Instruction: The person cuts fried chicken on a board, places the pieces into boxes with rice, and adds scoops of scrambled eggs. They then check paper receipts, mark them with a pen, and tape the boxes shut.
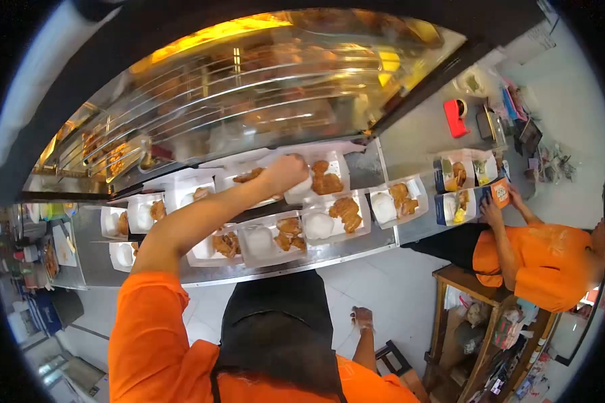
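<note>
Black apron (275,329) nearest, I reached the left hand (288,172) beside fried chicken (327,183), grip unreadable; the right hand (361,318) hung released

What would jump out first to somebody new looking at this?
Probably the lit glass case glowing yellow along the top. Below it, open white boxes of browned chicken pieces line a metal counter, with the left hand reaching over them. At the right, a co-worker in orange stands by more boxes.

Open white boxes (339,238), two rows on a metal counter (94,235); browned chicken (346,213) beside white mounds (318,226)
</note>
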Available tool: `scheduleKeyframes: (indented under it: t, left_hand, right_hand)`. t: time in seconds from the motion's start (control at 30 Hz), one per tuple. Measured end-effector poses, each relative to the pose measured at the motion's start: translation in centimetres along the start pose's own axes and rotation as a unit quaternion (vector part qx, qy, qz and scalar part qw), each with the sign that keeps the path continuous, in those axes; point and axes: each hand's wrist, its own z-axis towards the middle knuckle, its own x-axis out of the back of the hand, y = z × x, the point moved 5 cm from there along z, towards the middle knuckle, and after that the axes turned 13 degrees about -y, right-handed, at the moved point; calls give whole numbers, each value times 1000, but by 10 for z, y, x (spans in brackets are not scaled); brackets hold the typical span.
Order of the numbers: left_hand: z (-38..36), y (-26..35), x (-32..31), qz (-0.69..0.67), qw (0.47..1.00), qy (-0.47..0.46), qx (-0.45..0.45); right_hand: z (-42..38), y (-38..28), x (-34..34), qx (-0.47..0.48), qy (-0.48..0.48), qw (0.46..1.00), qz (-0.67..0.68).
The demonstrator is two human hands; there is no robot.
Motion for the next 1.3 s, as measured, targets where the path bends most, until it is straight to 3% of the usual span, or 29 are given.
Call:
scheduleKeyframes:
  t: [0.07,0.1,0.2,0.27,0.33,0.4,0.47,0.53,0.57,0.6,0.63,0.67,0.7,0.73,0.77,0.8,0.83,0.87,0.9,0.93,1.0,1.1,1.2,1.3]
  left_hand:
    - [13,2,-32,16,998,-63,3]
    - [17,3,-40,7,998,-52,21]
    - [23,0,-56,8,996,-69,53]
    - [25,1,-51,-2,998,-61,14]
    - [16,2,-47,24,999,-42,-22]
    - [13,4,-47,50,997,-20,-58]
    - [19,-4,-66,-54,990,-126,15]
    - [20,6,-40,-27,994,-105,15]
    - [12,8,-20,2,996,-89,17]
    - [0,8,-3,1,995,-93,34]
    - [-12,11,17,-42,997,-65,1]
    - [-30,12,38,-83,995,-36,-31]
    - [-56,8,57,-84,996,-39,-16]
    - [-90,1,84,-189,981,51,12]
    - [-127,-8,110,-287,946,146,40]
    - [-168,-21,125,-354,911,138,157]
    - [-216,-31,129,-417,859,129,269]
    - [-263,-42,121,-385,827,207,354]
    - [-317,-64,78,-387,775,181,466]
    - [-360,-72,54,-374,762,178,498]
    - [-407,-70,-3,-367,746,182,525]
    - [-435,-67,-75,-358,738,114,561]
    - [-425,-63,-81,-410,691,163,572]
    - [-435,-69,-76,-459,666,207,550]
  right_hand:
    - [1,30,5,-59,-8,996,65]
    - [21,49,10,71,32,997,22]
    - [4,30,9,156,46,984,72]
    - [-16,23,6,-96,10,961,257]
    - [-14,24,1,-112,-10,968,224]
    - [9,51,1,-28,-17,993,111]
    - [30,73,1,82,-4,995,-59]
    - [7,38,1,274,67,905,-319]
    - [-5,18,0,279,59,901,-326]
    - [-5,17,9,144,21,986,-80]
    - [-7,21,10,-10,-19,986,167]
    - [-9,6,11,-8,-29,988,152]
    - [-13,-2,11,-34,-5,983,180]
    - [-19,-6,13,-60,23,976,209]
    - [2,10,16,18,0,1000,14]
    - [13,3,18,26,-4,1000,4]
    - [23,3,16,-13,-13,996,83]
    - [29,6,11,-56,-21,985,165]
    - [76,44,20,-22,-31,998,-55]
    - [87,37,21,43,-34,993,-108]
    - [101,18,21,173,-20,961,-217]
    - [41,-88,-3,22,-5,1000,10]
    - [-44,-197,-47,20,56,998,21]
    - [-60,-217,-78,52,67,996,20]
